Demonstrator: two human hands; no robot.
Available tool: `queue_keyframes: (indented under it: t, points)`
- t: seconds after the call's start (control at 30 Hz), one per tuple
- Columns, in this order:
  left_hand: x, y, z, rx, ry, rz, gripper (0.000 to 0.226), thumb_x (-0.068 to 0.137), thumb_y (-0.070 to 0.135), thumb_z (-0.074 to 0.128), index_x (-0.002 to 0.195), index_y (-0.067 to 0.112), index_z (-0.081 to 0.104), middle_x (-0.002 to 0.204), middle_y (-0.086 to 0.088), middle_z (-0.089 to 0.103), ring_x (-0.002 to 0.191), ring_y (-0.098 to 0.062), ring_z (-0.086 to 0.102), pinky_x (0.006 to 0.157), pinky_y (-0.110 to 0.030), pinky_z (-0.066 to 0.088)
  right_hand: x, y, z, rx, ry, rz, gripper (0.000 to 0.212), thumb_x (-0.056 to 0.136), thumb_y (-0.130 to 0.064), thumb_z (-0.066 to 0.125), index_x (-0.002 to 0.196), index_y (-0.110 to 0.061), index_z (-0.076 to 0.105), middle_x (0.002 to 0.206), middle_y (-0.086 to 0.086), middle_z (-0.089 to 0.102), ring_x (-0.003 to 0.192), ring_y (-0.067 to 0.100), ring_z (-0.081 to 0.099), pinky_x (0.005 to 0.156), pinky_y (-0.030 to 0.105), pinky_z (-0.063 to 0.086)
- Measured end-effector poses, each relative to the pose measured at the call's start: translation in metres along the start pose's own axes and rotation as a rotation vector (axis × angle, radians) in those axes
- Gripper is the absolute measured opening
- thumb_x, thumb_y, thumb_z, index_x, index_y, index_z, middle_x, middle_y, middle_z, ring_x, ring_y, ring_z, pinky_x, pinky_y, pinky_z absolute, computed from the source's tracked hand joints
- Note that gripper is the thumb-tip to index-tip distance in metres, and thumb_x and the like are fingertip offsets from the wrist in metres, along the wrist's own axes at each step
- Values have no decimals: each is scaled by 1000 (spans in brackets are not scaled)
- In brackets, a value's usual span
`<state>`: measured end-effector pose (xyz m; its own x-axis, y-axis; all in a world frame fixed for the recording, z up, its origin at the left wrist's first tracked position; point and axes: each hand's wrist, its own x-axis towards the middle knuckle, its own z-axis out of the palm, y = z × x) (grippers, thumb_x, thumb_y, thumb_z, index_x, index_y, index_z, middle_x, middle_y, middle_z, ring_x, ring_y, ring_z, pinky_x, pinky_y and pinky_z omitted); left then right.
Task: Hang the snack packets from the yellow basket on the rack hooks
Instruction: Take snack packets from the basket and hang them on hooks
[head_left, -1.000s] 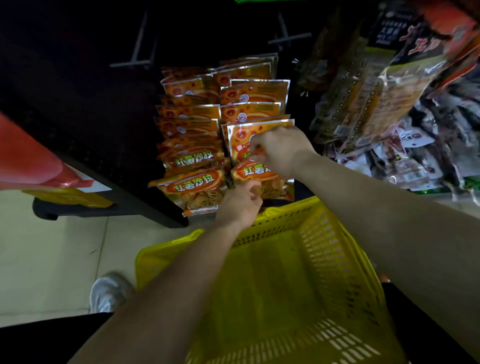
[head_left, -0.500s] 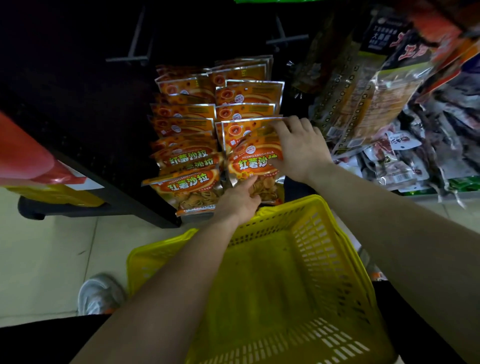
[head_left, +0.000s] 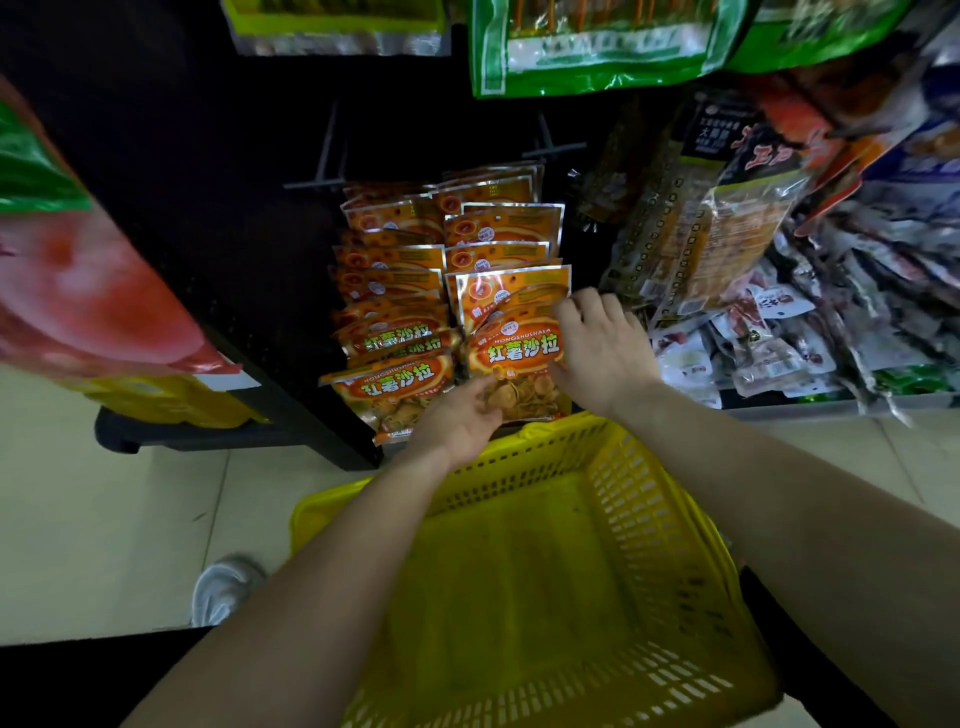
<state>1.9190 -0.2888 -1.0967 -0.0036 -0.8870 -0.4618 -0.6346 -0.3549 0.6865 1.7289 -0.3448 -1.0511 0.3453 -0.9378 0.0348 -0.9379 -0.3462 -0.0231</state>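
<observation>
Orange snack packets hang in two columns on the dark rack (head_left: 249, 291). The front packet (head_left: 522, 353) of the right column is between my hands. My left hand (head_left: 457, 415) grips its bottom edge from below, thumb on the clear window. My right hand (head_left: 605, 348) lies against its right edge with the fingers resting near the upper corner. The left column's front packet (head_left: 397, 387) hangs beside it, untouched. The yellow basket (head_left: 654, 499) stands just below my arms, and I see only its bare floor.
Two bare hooks (head_left: 327, 150) stick out above the orange packets. Green bags (head_left: 597, 47) hang overhead. Mixed snack bags (head_left: 753, 270) crowd the shelf to the right, and red bags (head_left: 88, 291) hang at the left. A white shoe (head_left: 223, 587) is on the pale tiled floor.
My right hand slid from the top of the front packet down to its right edge. My left hand stayed at the bottom edge. The camera view tilted up a little.
</observation>
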Motion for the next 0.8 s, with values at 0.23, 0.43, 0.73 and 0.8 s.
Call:
queue_keyframes:
  t: [0.23,0.43,0.73,0.8]
  points:
    - [-31,-30,-31,461,328,-16,63,88,38,69,144,33,40,141,-5,45,121,-34,53,94,-46,51,-19,-26,14,153,-327,10,64,90,-36,59,145,-25,28,141,14,31,104,44,57,75,46,54]
    - [-16,-52,-44,792,491,54,90,80,23,77,148,36,20,150,-9,20,130,-38,33,96,-47,48,-16,-28,43,130,-182,108,101,82,-29,73,150,-38,-1,153,11,10,126,41,39,79,47,53]
    - [45,-69,-43,959,455,114,134,62,18,91,155,33,-5,162,-11,-9,150,-41,2,117,-56,27,29,-33,83,-11,-54,69,128,60,-20,88,152,-38,2,154,15,11,139,44,20,102,54,43]
    - [57,-72,-43,959,419,102,138,62,28,92,154,34,-10,162,-9,-15,151,-41,-4,118,-57,22,38,-32,91,-8,-57,62,133,55,-24,92,152,-38,2,153,14,12,138,45,23,97,54,46]
